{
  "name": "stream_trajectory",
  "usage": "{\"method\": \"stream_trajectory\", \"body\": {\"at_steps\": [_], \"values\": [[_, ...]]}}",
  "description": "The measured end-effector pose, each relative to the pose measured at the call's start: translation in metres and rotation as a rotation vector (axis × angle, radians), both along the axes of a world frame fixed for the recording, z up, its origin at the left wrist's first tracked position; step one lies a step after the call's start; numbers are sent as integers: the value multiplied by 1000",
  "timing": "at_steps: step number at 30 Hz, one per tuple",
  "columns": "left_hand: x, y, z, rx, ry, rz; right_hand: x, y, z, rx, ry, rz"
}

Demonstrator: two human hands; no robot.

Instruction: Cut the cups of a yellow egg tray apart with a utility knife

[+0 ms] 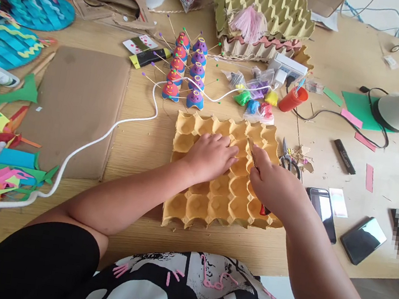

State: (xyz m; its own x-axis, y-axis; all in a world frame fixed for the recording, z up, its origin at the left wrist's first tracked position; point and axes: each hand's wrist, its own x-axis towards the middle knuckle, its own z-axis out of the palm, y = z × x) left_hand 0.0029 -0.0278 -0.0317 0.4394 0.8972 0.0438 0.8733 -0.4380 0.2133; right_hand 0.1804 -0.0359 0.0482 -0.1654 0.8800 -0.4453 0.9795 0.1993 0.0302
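A yellow-orange cardboard egg tray [217, 205] lies on the table in front of me. My left hand [210, 156] rests over its middle cups, fingers curled onto the ridges and holding it. My right hand [273, 183] is closed around a knife [251, 148]. Its narrow blade points away from me at a ridge in the tray's upper right part, and a red handle end shows below my palm. Whether the blade has gone through the card is hard to see. Dark-handled scissors [289, 160] lie just beyond the tray's right edge, close to my right hand.
Behind the tray stand two rows of small painted figures [175, 72] with pins. A white cable [112, 129] crosses the table's left side, over a cardboard sheet [77, 111]. Clay packets [253, 102], a red cup [293, 99] and stacked egg trays [265, 9] sit behind; phones [321, 208] lie right.
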Motion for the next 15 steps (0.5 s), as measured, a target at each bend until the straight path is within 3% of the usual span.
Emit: {"method": "stream_trajectory", "body": {"at_steps": [15], "values": [[0, 0, 0, 14, 14, 2, -14, -4, -1, -30, -52, -9]]}}
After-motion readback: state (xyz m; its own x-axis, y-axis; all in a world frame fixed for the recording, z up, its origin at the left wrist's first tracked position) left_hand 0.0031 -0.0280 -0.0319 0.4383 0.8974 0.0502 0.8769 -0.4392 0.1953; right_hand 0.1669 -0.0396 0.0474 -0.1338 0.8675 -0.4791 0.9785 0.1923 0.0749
